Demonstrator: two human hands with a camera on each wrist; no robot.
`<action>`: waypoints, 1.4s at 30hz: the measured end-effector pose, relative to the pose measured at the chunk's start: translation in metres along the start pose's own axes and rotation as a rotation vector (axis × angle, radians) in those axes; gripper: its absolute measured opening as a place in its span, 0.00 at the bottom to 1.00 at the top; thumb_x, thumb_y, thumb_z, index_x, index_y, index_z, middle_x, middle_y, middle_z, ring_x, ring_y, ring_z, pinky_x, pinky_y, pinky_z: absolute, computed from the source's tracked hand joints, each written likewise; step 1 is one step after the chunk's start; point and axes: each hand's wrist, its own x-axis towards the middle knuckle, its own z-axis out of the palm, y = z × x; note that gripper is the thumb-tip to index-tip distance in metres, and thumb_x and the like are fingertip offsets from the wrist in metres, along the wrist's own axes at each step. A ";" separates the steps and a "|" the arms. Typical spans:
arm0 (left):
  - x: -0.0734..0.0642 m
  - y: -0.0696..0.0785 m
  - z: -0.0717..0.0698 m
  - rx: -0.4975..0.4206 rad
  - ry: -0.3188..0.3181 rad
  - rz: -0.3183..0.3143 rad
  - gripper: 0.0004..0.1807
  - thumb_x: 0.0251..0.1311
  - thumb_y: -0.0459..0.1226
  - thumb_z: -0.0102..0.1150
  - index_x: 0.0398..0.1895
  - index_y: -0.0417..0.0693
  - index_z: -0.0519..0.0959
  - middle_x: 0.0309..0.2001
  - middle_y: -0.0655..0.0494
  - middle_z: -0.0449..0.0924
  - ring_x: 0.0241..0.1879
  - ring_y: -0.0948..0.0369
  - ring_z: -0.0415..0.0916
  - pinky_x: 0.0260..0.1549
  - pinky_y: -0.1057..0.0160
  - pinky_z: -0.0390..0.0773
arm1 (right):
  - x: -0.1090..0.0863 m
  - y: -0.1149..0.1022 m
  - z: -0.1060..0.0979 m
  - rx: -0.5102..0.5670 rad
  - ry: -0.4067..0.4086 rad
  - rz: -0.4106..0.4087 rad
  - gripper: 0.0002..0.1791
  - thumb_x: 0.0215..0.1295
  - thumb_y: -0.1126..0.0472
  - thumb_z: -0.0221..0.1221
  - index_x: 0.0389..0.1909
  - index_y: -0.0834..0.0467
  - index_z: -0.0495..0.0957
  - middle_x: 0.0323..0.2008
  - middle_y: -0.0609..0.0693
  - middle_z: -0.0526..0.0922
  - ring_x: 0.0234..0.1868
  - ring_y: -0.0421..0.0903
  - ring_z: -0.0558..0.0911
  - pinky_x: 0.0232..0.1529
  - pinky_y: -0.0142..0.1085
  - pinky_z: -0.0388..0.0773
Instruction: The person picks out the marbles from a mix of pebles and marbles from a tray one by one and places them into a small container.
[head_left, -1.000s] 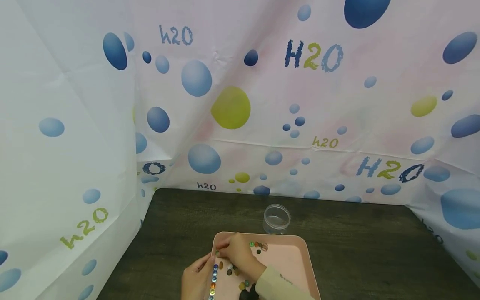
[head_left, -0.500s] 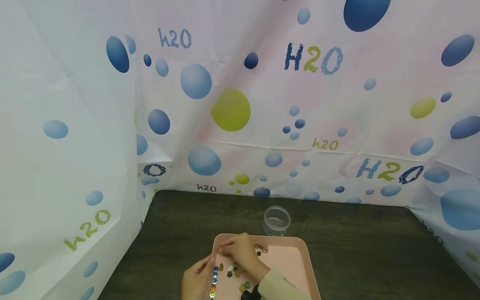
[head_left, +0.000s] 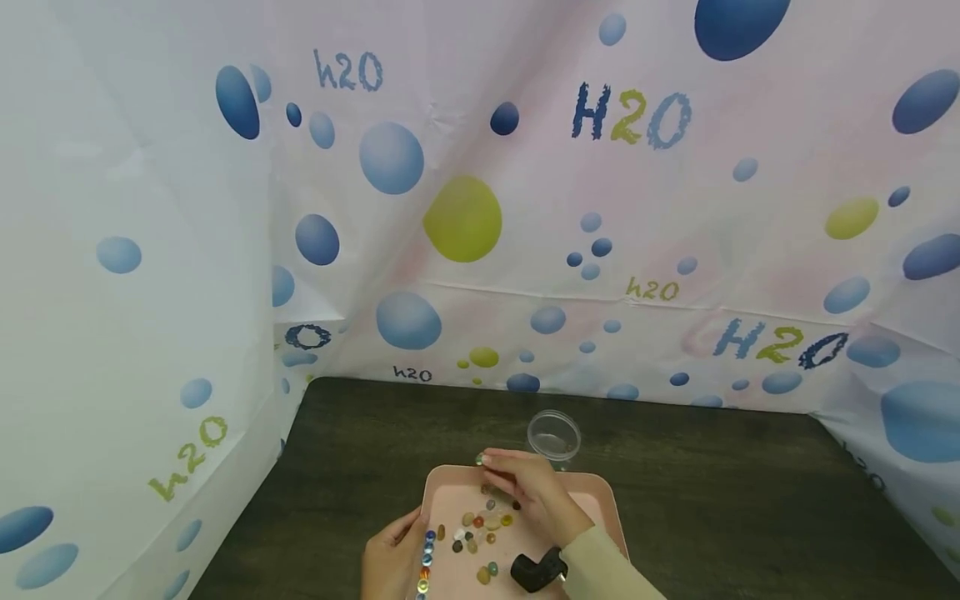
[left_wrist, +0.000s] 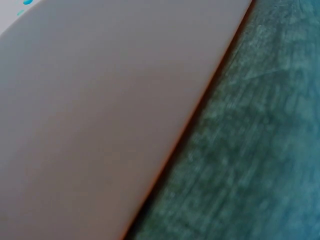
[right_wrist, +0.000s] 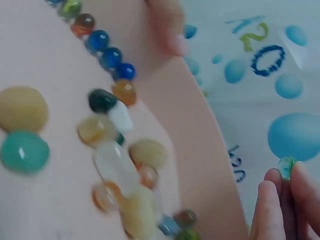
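"Pinching a marble [head_left: 480, 459], clear with green: right hand [head_left: 536, 487]. Fingertips together on it, held up by the tray's far rim."

"Over the tray [head_left: 600, 510] or past it?"

"Can't tell from the head view. Right wrist view confirms the pinch, marble clear of everything else."

"Left hand [head_left: 392, 554]?"

"Clamped on the tray's left wall. Left wrist view gives just pale wall and dark table [left_wrist: 250, 140], no fingers."

"Progress?"

"Partway, I'd judge. One row [right_wrist: 110, 57] lies along the left wall: three blues, an orange-brown, a yellow-green, then another blue cut by the frame. Nearly touching, quite straight."

"Full count?"

"Not possible. Near end runs out of view."

"Left to do?"

"Held marble isn't in the row. Mid-tray, a loose cluster of stones [head_left: 492, 524], white, tan, dark, mixed with some glassy bits; none lined up. Two more, a tan [head_left: 483, 576] and a green [head_left: 492, 568], sit touching, apart from the cluster. If lining up is the work, only that wall shows it."

"Jar [head_left: 553, 435]?"

"Clear, on the table behind the tray. Contents, if any, too faint to read."
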 end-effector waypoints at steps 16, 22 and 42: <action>0.001 0.002 0.000 0.043 0.029 -0.009 0.24 0.63 0.46 0.65 0.51 0.35 0.83 0.41 0.41 0.88 0.34 0.59 0.85 0.31 0.65 0.85 | -0.004 -0.031 -0.044 0.209 0.058 -0.011 0.32 0.70 0.70 0.56 0.72 0.71 0.59 0.38 0.49 0.86 0.39 0.38 0.87 0.49 0.27 0.82; 0.002 0.003 0.001 0.050 0.041 -0.026 0.24 0.62 0.47 0.66 0.51 0.36 0.84 0.41 0.42 0.88 0.33 0.59 0.85 0.31 0.63 0.85 | -0.006 -0.040 -0.059 0.195 0.095 -0.050 0.31 0.70 0.70 0.57 0.71 0.71 0.60 0.37 0.47 0.87 0.39 0.37 0.87 0.49 0.26 0.82; 0.004 -0.001 0.000 0.024 0.010 -0.004 0.23 0.63 0.46 0.65 0.52 0.36 0.83 0.44 0.40 0.88 0.36 0.59 0.86 0.32 0.66 0.85 | 0.001 -0.052 -0.088 -0.585 0.349 -0.268 0.17 0.62 0.58 0.67 0.49 0.63 0.85 0.48 0.56 0.88 0.45 0.44 0.88 0.52 0.43 0.84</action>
